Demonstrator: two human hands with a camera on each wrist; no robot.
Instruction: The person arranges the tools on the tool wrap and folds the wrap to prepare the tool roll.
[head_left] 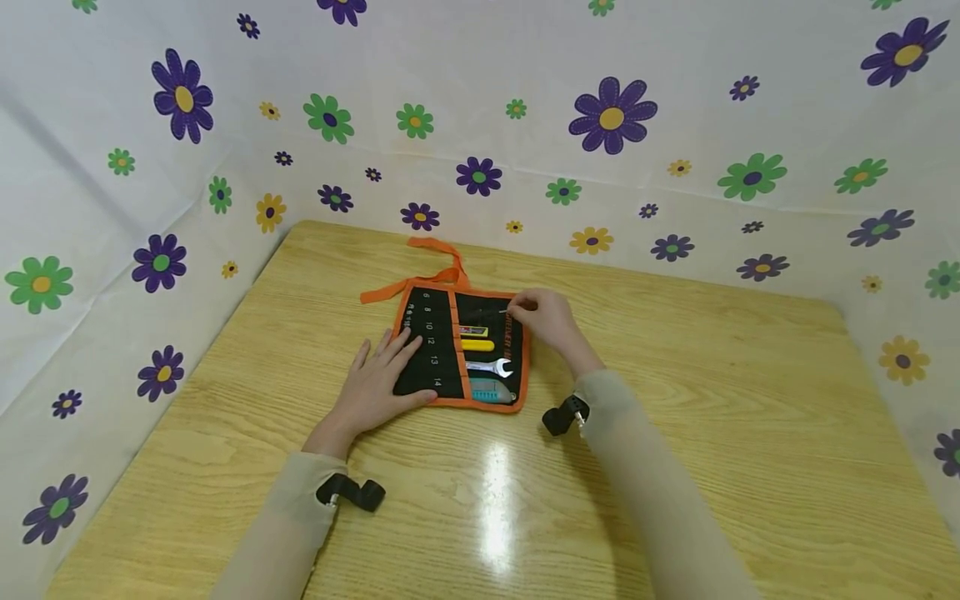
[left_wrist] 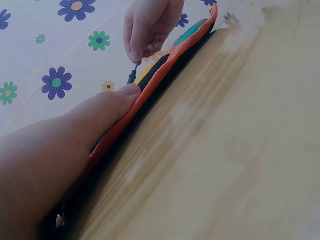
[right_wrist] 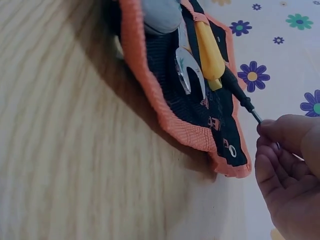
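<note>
A black tool roll (head_left: 420, 367) with orange edging lies unfolded on the table. My left hand (head_left: 378, 387) rests on its left half with fingers spread, the thumb near the front edge. At the back of the right half, my right hand (head_left: 547, 321) pinches the thin metal shaft of a black-handled screwdriver (right_wrist: 245, 102). The handle points left towards the pockets. Nearer the front, the pockets hold a yellow-handled tool (head_left: 477, 345), an open-ended wrench (head_left: 495, 367) and a teal-grey tool (head_left: 491, 392). A small yellow-labelled item (head_left: 474, 331) sits behind the yellow handle.
Orange tie straps (head_left: 435, 277) trail from the roll's back edge across the wooden table (head_left: 712, 417). A white cloth with printed flowers (head_left: 510, 125) hangs behind and along the sides. Each sleeve carries a black wrist mount (head_left: 558, 417).
</note>
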